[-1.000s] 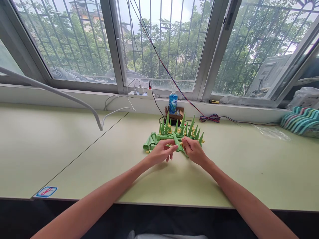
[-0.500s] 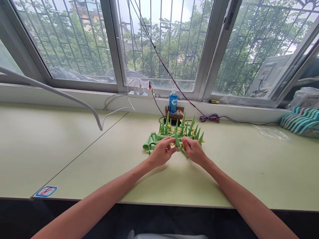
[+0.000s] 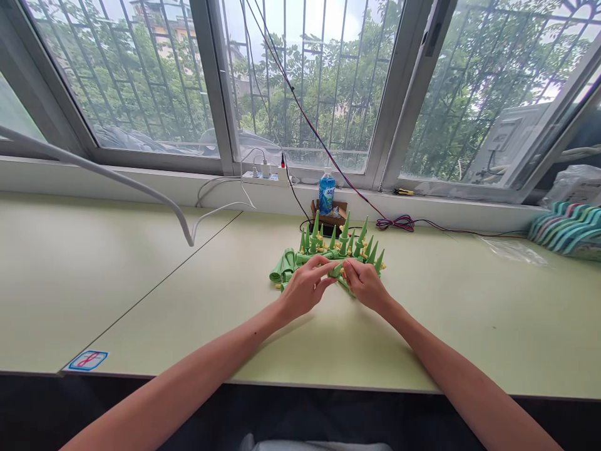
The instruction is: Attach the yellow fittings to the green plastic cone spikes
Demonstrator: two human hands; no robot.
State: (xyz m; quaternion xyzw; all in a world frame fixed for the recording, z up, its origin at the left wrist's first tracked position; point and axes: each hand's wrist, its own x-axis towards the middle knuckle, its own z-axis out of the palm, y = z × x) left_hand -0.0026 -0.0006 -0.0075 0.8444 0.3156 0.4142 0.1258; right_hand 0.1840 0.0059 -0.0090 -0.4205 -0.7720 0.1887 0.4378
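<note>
Between my two hands is a green plastic watering spike [image 3: 335, 271], its cone foreshortened so that it looks short. My left hand [image 3: 306, 287] is closed on it from the left, thumb below and fingertips above. My right hand [image 3: 367, 285] pinches at its right end; what lies inside those fingers is mostly hidden. Just behind my hands stands a cluster of similar green spikes [image 3: 346, 235] with small yellow valves, most with their tips up. To the left of it, several green spike pieces [image 3: 287, 262] lie on their sides, showing round open ends.
A blue liquid bottle [image 3: 327, 193] stands in a small cardboard box [image 3: 342, 210] by the window. A power strip [image 3: 263, 178] and cables run along the sill. Teal hangers [image 3: 566, 228] lie at the right. A grey tube [image 3: 141, 188] arches over the pale green table [image 3: 197, 326].
The spike in my hands has turned from tip-up to a flatter, foreshortened pose. Both hands stay in nearly the same place.
</note>
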